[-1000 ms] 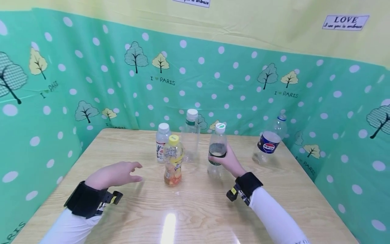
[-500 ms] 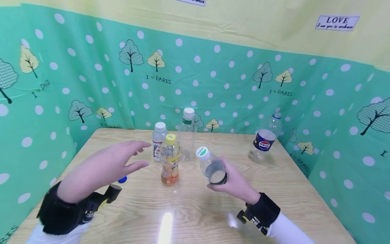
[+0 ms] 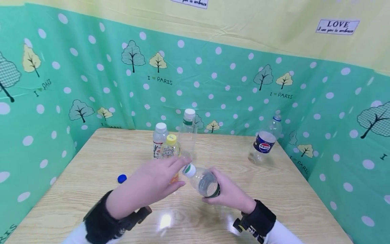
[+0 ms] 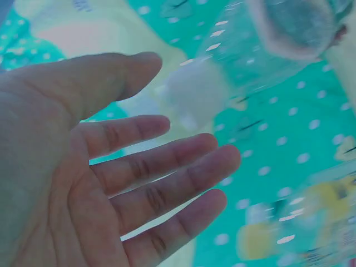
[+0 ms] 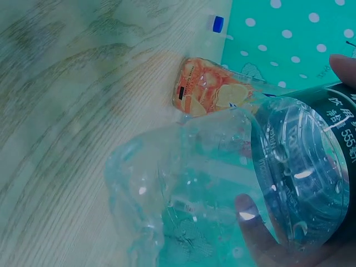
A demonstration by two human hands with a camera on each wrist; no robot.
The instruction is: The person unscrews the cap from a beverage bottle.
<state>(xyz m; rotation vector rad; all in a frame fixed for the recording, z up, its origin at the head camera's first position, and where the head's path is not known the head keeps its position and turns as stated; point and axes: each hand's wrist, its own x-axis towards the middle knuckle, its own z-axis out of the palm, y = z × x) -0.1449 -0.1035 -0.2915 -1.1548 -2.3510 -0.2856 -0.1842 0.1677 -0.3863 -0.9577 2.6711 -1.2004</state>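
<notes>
Bottle (image 3: 204,182) in right hand (image 3: 226,193), held in curled fingers around its dark green label, well tilted, with white cap (image 3: 189,170) toward left hand (image 3: 149,184). Up close in right wrist view, clear base, white print on the label and one fingertip against the plastic. Left hand spread, thumb well apart from four extended fingers. In left wrist view, white cap blurred just beyond the gap between thumb and fingers; touching it or only near: cannot tell from the head view. Behind left hand and partly covered by it, yellow-capped bottle (image 3: 171,149), upright on table (image 3: 237,145), with fruit print near its bottom. Just behind that, small bottle (image 3: 159,139) with white lid; to the right of it, tall bottle (image 3: 187,135), clear, dark green band below a white top. Well apart, at the far right of the table, Pepsi bottle (image 3: 264,142), with dark blue label and blue neck ring. Near left hand, on its outer side, blue cap (image 3: 122,178) lying on the wood. Around the back and sides, cloth (image 3: 213,84), green with pale dots and trees, yellow along the top. Black wristbands (image 3: 259,217) on both wrists, next to white sleeves (image 3: 283,234).
</notes>
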